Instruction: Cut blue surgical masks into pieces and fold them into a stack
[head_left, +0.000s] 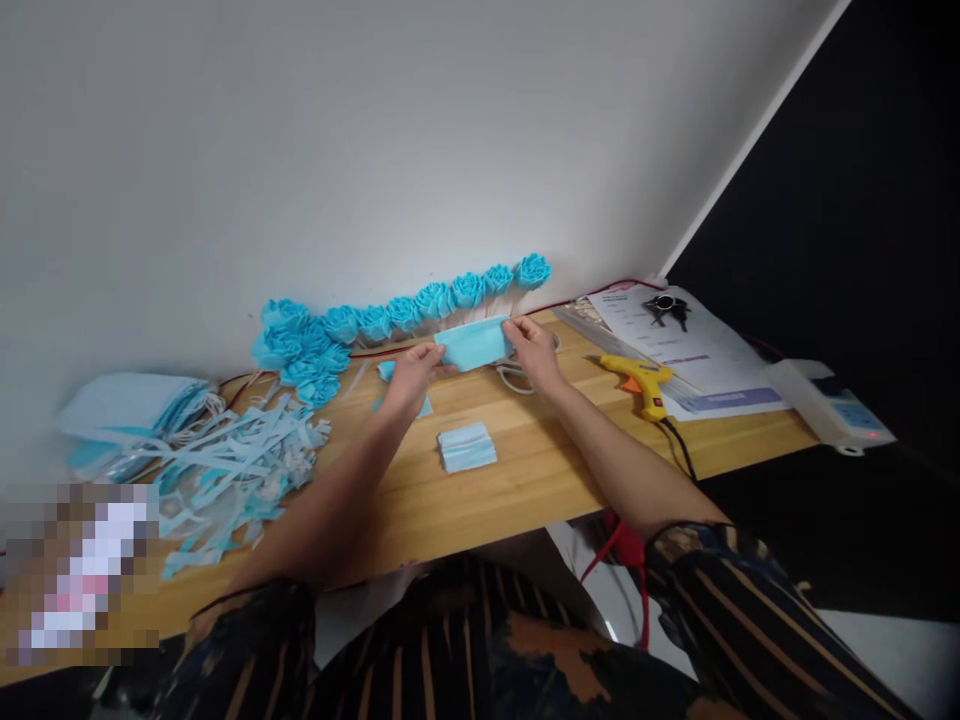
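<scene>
Pinching the blue sheet (475, 344), left fingers (429, 354) and right fingers (520, 333) partly cover its ends.

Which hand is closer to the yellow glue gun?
Right. The right hand is a little to the left of the yellow glue gun; the left hand is farther left, at the other end of the blue sheet.
</scene>
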